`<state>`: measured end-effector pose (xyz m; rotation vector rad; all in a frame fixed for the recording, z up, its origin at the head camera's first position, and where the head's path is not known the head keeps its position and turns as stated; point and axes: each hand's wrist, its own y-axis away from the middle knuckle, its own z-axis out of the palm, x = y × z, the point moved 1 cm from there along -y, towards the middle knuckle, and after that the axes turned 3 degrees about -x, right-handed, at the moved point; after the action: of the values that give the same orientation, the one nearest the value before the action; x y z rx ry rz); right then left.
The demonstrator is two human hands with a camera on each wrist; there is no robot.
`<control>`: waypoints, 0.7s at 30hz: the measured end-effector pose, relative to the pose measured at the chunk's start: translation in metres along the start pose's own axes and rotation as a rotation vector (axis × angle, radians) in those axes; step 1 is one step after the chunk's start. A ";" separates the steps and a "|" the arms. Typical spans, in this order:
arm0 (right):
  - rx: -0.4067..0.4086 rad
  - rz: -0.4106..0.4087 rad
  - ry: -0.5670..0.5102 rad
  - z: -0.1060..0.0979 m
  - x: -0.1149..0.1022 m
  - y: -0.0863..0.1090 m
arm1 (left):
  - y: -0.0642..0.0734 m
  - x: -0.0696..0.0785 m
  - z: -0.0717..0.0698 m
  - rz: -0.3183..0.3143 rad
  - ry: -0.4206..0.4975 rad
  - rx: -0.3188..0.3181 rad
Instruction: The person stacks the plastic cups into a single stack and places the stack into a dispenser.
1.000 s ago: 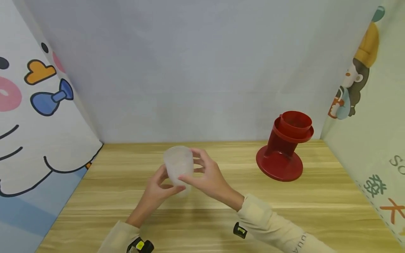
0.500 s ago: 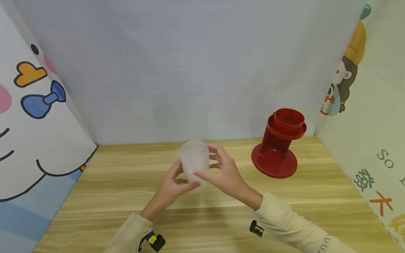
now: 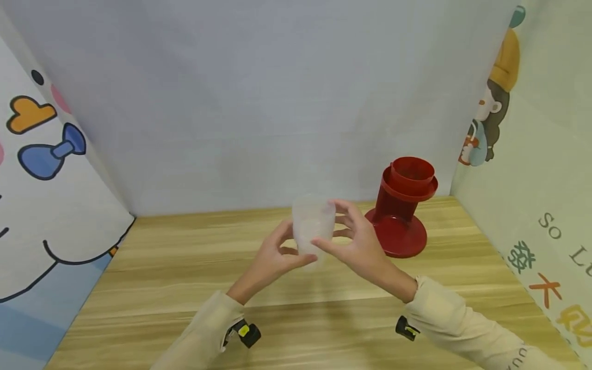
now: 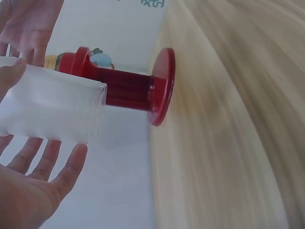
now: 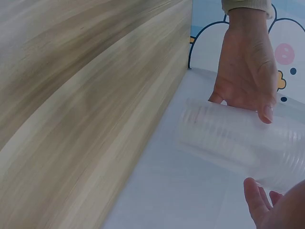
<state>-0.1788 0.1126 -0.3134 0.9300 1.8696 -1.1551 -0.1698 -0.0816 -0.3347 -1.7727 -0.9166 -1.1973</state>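
Note:
A stack of frosted, see-through plastic cups (image 3: 313, 221) is held upright above the table in the head view, mouth up. From the left, my left hand (image 3: 270, 259) grips its lower part, thumb in front. My right hand (image 3: 363, 249) grips the opposite side higher up, with its fingers behind. In the right wrist view, close-set ribs on the cup stack (image 5: 238, 138) look like nested rims. Behind my right hand stands a red cup-holder-like stand (image 3: 398, 205), with a round base, a column and a ring-shaped top; the hand hides part of its base.
The wood-grain table (image 3: 185, 277) spreads beneath both hands. A pale cloth wall (image 3: 277, 103) closes off the back. Printed cartoon cloths hang at the left (image 3: 37, 216) and right (image 3: 546, 154) sides.
Both hands have carried the cup stack rightward and slightly away from me, nearer the red stand. The camera view has shifted slightly right; the stand keeps its place on the table.

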 end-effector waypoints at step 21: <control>0.048 0.045 0.117 -0.077 0.000 0.001 | -0.074 -0.001 0.044 0.033 -0.023 -0.132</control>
<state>-0.1945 0.1842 -0.2889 1.0822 1.9106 -1.1441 -0.2190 -0.0111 -0.3302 -1.9027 -0.8348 -1.2429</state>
